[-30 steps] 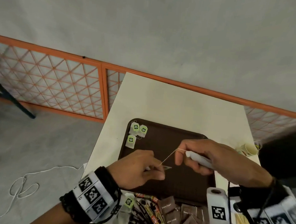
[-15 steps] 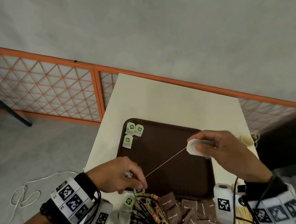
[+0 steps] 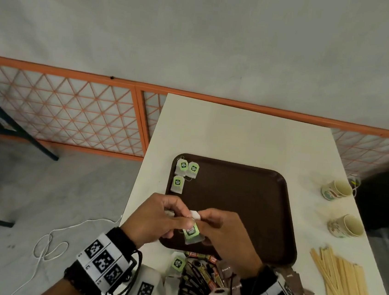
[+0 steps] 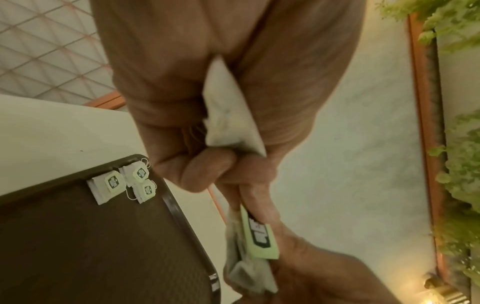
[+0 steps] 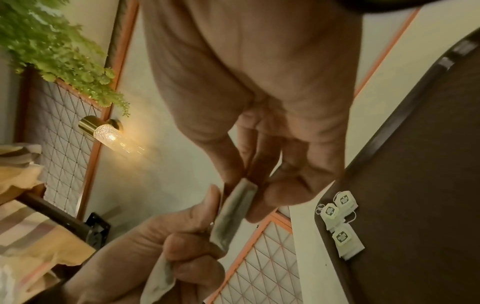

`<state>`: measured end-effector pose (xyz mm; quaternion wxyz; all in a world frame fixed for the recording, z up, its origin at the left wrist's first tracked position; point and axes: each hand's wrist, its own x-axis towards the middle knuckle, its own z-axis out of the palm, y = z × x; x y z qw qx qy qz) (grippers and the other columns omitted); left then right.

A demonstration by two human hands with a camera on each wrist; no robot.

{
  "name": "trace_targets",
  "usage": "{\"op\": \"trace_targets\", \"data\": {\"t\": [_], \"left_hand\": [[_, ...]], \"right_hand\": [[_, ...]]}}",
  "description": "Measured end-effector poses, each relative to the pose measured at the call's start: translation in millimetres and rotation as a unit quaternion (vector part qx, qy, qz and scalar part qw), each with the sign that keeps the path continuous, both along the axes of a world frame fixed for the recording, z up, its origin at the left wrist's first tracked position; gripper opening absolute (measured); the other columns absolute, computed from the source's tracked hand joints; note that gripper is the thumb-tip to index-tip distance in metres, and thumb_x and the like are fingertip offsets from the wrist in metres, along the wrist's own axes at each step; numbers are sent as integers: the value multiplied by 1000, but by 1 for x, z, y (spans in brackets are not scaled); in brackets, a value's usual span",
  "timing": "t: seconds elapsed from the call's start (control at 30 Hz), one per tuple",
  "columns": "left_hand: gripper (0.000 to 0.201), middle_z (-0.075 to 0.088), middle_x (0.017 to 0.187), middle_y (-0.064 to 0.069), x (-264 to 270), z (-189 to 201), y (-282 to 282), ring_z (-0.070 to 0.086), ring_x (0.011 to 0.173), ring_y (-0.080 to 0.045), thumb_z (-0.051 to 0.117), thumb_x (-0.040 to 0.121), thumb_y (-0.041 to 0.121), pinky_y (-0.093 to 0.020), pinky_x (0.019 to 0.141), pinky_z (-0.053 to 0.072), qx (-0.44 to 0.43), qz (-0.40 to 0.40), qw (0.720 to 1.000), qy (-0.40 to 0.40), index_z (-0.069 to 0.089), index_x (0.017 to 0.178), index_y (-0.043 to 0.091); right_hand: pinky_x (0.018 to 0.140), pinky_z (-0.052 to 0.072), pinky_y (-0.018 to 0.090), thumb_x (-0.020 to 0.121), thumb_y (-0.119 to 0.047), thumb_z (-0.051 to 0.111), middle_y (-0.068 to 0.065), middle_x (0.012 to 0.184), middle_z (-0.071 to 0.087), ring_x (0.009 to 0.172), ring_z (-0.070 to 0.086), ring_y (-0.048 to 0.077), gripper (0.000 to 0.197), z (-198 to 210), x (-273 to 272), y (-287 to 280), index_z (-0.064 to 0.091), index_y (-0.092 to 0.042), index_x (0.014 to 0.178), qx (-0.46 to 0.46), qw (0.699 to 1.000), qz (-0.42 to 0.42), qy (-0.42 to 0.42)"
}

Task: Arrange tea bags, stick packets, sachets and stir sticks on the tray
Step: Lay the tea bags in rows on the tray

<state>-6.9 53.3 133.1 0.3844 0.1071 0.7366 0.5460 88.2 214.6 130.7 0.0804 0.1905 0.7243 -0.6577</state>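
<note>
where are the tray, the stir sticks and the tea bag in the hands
tray (image 3: 243, 200), head view, bare middle of its brown floor
stir sticks (image 3: 342, 287), head view, middle of the wooden pile right of the tray
tea bag (image 3: 191, 231), head view, its green tag, between both hands

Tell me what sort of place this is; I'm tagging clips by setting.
Probably a café-style or staged indoor tea corner: white table, orange lattice partition, paper cups, wall lamp, hanging greenery.
</note>
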Motion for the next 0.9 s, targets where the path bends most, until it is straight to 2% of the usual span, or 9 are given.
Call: {"op": "trace_targets", "data": {"t": [0.1, 0.17, 0.3, 0.37, 0.47, 0.53, 0.63, 0.8, 0.9], "left_hand": [[17, 66, 66, 4, -2, -6, -2, 50, 39, -12, 84, 73, 13, -17, 40, 36, -21, -1, 999, 43, 68, 78, 10], [21, 65, 67, 4, -3, -10, -2, 50, 38, -12, 84, 73, 14, -17, 40, 38, -26, 3, 998, 55, 65, 79, 9], [25, 66, 78, -5, -7, -17, -3, 50, 41, -12, 82, 76, 17, -17, 40, 39, -7, 59, 998, 9, 64, 92, 10], [27, 66, 83, -6, -9, -21, -9, 50, 44, -11, 81, 77, 18, -17, 41, 40, 8, 56, 998, -33, 67, 99, 14], [14, 63, 71, 0, -11, -29, -15, 49, 45, -12, 79, 79, 16, -16, 39, 36, 17, 18, 999, -46, 71, 91, 13], [7, 60, 63, 1, -18, -36, -18, 48, 43, -12, 77, 81, 14, -18, 37, 33, 6, 41, 999, -27, 70, 82, 13], [9, 58, 56, 4, -29, -41, -20, 49, 43, -12, 77, 82, 14, -20, 37, 33, 12, 49, 999, -17, 69, 78, 12], [6, 62, 57, 6, -43, -48, -17, 50, 43, -12, 75, 83, 12, -18, 44, 40, 25, 48, 998, -17, 71, 80, 14], [3, 64, 65, 2, -50, -53, -16, 51, 44, -14, 75, 83, 12, -21, 46, 43, 30, 66, 997, -22, 73, 86, 12]], "right_hand": [[68, 55, 20, 96, -19, 60, 9, 93, 74, 78, 69, 14, 16, 0, -3, -3, 76, -17, 100, -29, 999, -3, -18], [71, 55, 23, 94, -25, 63, 10, 94, 74, 79, 68, 15, 15, -1, -4, -3, 76, -20, 100, -42, 999, 9, -25], [73, 55, 25, 89, -11, 70, 8, 95, 77, 84, 72, 21, 16, -10, -8, -1, 75, -16, 103, -70, 996, 33, -34], [76, 56, 29, 89, -9, 69, 10, 94, 77, 85, 72, 25, 15, -15, -13, -1, 75, -14, 103, -78, 996, 31, -43], [77, 59, 32, 90, -12, 70, 11, 94, 77, 87, 74, 26, 15, -22, -23, -4, 73, -11, 104, -85, 994, 40, -50], [75, 58, 29, 93, -11, 65, 11, 95, 76, 85, 73, 20, 14, -27, -29, -6, 73, -9, 104, -98, 993, 26, -60], [79, 58, 30, 95, -11, 60, 14, 99, 75, 86, 72, 19, 16, -31, -40, -5, 74, -7, 104, -121, 988, 17, -95], [63, 43, 20, 87, -17, 72, 4, 83, 73, 67, 58, 6, 8, -41, -62, 6, 77, -11, 91, -109, 981, 37, -157], [62, 45, 20, 83, -13, 75, 2, 78, 70, 64, 57, 6, 7, -48, -71, 8, 78, -10, 89, -129, 977, 12, -170]]}}
